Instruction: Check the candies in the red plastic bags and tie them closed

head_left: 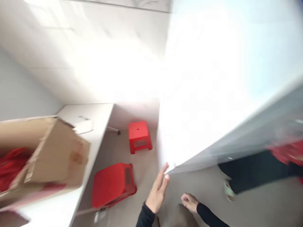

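Observation:
A large white sheet [201,104], overexposed and blurred, fills the upper right and comes down to a pointed corner near the middle. At that corner is my left hand [157,194], with thumb and index finger on either side of the sheet's tip. My right hand [190,202] hangs low beside my knee, its fingers curled, with nothing seen in it. The sheet's lower edge looks greyish and see-through. Motion blur hides its far end.
Two red plastic stools [138,136] are on the grey floor. At left, a white table [101,135] bears an open cardboard box [61,154] with red material [14,164] inside. Right, a person in black trousers [255,170] and a pale slipper [228,190] stands beyond the sheet.

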The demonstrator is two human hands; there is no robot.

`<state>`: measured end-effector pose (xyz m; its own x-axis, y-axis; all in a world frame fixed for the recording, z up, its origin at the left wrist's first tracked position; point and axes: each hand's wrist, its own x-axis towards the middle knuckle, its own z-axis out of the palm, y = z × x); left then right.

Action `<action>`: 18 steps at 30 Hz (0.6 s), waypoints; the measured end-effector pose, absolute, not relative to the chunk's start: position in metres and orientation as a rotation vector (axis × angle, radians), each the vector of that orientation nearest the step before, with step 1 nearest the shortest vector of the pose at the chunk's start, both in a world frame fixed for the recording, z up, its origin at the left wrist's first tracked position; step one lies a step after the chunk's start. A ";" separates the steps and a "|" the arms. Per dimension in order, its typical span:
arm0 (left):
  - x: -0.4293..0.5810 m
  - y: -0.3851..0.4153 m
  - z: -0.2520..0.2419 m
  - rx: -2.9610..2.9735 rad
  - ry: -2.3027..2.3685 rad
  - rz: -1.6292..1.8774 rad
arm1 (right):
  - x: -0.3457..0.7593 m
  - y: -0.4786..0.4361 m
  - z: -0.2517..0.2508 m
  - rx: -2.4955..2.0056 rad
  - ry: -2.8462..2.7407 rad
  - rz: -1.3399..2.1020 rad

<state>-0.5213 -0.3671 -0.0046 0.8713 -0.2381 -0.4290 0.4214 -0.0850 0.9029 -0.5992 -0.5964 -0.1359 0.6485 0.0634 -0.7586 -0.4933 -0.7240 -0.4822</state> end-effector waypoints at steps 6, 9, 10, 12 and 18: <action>-0.558 -0.186 -0.039 1.483 0.681 -0.491 | -0.509 -0.443 -0.124 -2.177 -0.004 1.182; -0.559 -0.128 -0.066 1.400 0.900 -0.399 | -0.442 -0.396 -0.122 -2.163 -0.042 1.159; -0.556 -0.112 -0.073 1.359 0.957 -0.352 | -0.419 -0.381 -0.121 -2.162 -0.048 1.147; -0.549 -0.085 -0.084 1.267 1.063 -0.237 | -0.371 -0.346 -0.118 -2.157 -0.080 1.122; -0.502 -0.038 -0.093 0.931 1.347 0.213 | -0.194 -0.207 -0.068 -2.074 -0.353 1.041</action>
